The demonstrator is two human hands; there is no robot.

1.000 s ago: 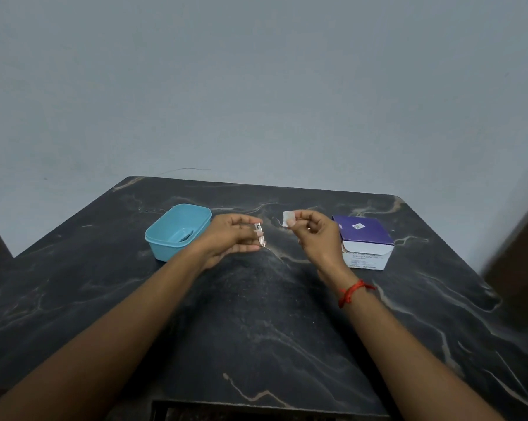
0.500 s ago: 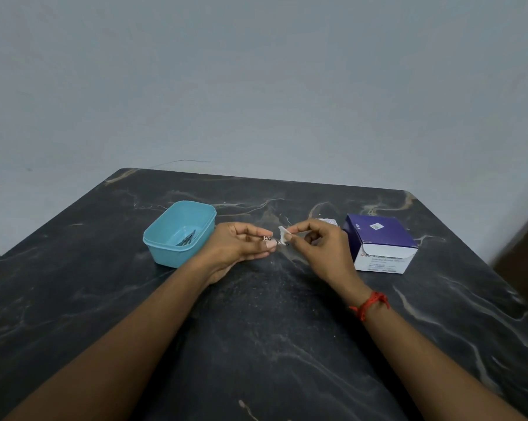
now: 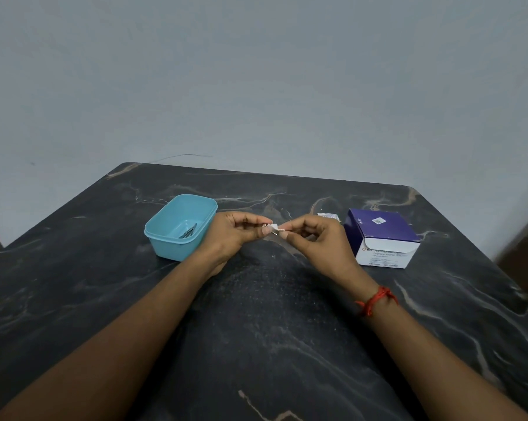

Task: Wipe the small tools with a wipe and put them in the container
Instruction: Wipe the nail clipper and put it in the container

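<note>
My left hand (image 3: 236, 235) pinches a small metal tool (image 3: 267, 230) between thumb and fingers above the middle of the table. My right hand (image 3: 312, 241) pinches a small white wipe (image 3: 275, 228) and holds it against the tool's free end. Most of the tool is hidden by my fingers and the wipe. Just left of my left hand stands a light blue plastic container (image 3: 180, 227), open on top, with dark thin metal tools (image 3: 189, 231) lying inside.
A purple and white box of alcohol swabs (image 3: 382, 238) sits to the right of my right hand. A torn white wipe packet (image 3: 328, 215) lies behind my right hand. Everything rests on a dark marble table (image 3: 271, 329) against a grey wall.
My hands came together: a second ago tool and wipe were held apart, now the wipe touches the tool. The camera view shifted slightly.
</note>
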